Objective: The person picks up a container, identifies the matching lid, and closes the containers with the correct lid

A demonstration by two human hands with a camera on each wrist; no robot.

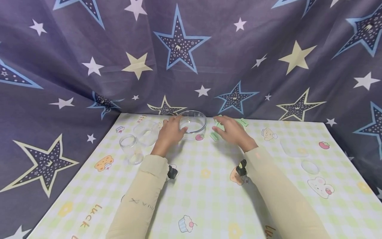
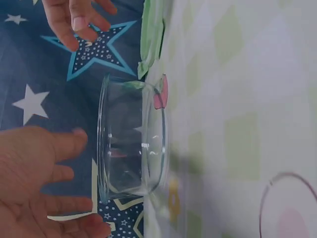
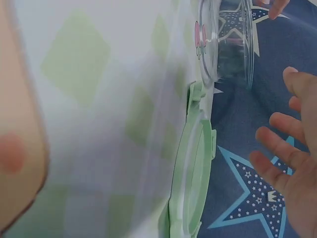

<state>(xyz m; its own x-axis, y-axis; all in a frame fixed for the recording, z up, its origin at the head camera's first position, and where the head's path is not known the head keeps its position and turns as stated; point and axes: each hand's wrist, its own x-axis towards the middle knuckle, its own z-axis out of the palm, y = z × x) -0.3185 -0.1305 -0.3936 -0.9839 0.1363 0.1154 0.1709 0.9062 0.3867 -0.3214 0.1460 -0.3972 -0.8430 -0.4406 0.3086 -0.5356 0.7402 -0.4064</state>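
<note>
Item: my left hand (image 1: 169, 132), fingers straight and loosely spread, at the near-left wall of a clear round glass bowl (image 1: 193, 124); contact I cannot confirm. The bowl stands upright and looks empty. Item: my right hand (image 1: 233, 130), fingers spread, holding nothing, hovering over a green-rimmed clear lid (image 1: 219, 127) lying flat just right of the bowl. Left of my left hand: a small clear jar (image 1: 131, 149). Writing: "LUCK" printed on the checked tablecloth (image 1: 209, 199) near me.
</note>
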